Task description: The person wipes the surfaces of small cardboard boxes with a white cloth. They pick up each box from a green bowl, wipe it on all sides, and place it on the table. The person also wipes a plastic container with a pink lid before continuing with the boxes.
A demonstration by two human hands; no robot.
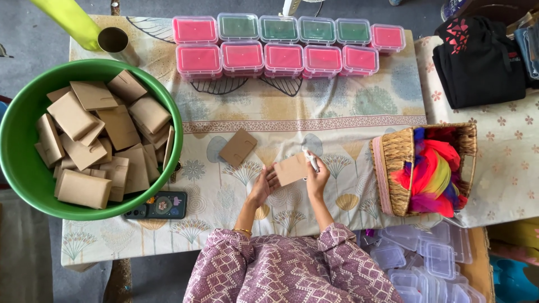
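Fingers of both hands clamp the brown card (290, 169); right also grips a marker (310, 160).

Eleven lidded plastic boxes (283, 42) are standing in two rows: seven pink, four green. One green bowl (22, 185), one wicker basket (396, 168), one phone (160, 205) and two loose brown cards (237, 147) are showing.

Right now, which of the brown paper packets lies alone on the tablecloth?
The flat brown packet just up-left of the left hand. It lies by itself on the cloth, untouched; the others are piled in the green basin or held in both hands.
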